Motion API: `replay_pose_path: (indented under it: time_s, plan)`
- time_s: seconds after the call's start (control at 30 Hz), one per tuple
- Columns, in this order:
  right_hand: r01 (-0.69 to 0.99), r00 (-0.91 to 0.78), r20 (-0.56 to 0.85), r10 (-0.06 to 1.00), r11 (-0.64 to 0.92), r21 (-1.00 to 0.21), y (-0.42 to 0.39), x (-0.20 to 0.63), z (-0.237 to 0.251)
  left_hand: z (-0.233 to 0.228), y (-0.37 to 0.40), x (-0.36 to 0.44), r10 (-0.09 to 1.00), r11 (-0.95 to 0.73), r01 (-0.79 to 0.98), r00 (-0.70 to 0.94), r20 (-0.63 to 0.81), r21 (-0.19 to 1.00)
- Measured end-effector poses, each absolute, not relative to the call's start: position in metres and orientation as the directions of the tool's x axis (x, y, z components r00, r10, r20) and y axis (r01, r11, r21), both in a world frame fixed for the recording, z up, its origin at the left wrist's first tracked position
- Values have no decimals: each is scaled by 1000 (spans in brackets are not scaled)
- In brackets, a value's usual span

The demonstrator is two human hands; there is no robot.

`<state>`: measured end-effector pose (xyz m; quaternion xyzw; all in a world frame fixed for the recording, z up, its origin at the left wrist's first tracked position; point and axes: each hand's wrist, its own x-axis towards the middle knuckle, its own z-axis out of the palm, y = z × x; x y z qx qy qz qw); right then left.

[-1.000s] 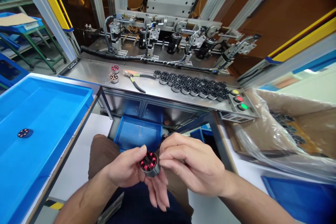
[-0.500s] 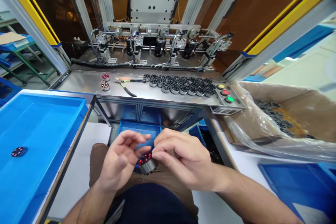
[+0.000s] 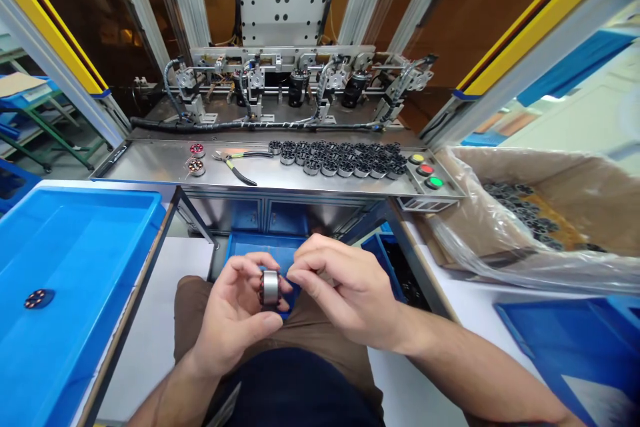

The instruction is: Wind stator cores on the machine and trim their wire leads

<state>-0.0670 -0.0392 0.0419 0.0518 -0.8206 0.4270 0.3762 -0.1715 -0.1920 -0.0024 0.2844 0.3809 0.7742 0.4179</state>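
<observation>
One short, smooth metal cylinder (image 3: 271,288), on its side in left hand (image 3: 233,310), fingers curled round it, above lap. Right hand (image 3: 345,290) pinched; contents unclear. Steel table (image 3: 145,159): two round coils (image 3: 195,167), one pliers (image 3: 230,161), black-topped rings (image 3: 329,165) too crowded to count. Plastic tray (image 3: 100,213): one coil (image 3: 39,298).

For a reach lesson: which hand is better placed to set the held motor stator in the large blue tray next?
Probably the left hand: it holds the motor stator, and the large blue tray lies on that side. The right hand is farther.
</observation>
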Motion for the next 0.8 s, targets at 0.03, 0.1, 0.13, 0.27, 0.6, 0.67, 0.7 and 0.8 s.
replay_pose_path:
  time_s: [0.03, 0.1, 0.13, 0.27, 0.6, 0.67, 0.7, 0.8]
  plan:
    - [-415, -709, 665, 235, 624, -662, -39, -68, 41, -4, -191, -171, 834, -405, -398, -530, 154, 823]
    - [-447, -699, 683, 214, 615, -650, -38, -69, 40, -6, -189, -172, 798, -439, -355, -576, 176, 825]
    - [-468, -692, 695, 196, 611, -638, -37, -70, 39, -7, -189, -172, 805, -418, -351, -571, 162, 838]
    - [-510, -675, 719, 166, 599, -617, -35, -73, 35, -9, -190, -173, 893, -246, -437, -449, 27, 865]
    - [-261, -766, 336, 548, 213, -942, -64, -71, 29, -14, -184, -182, 714, -406, -210, -681, 166, 889]
    - [-186, -862, 105, 496, -117, -976, -74, -72, 20, -14, -183, -186, 713, -413, -224, -682, 160, 883]
    - [-151, -895, 16, 446, -269, -951, -78, -74, 15, -15, -183, -187, 716, -411, -228, -680, 158, 882]
    - [-97, -929, -123, 348, -551, -829, -86, -79, -1, -15, -185, -189, 737, -401, -241, -657, 155, 884]
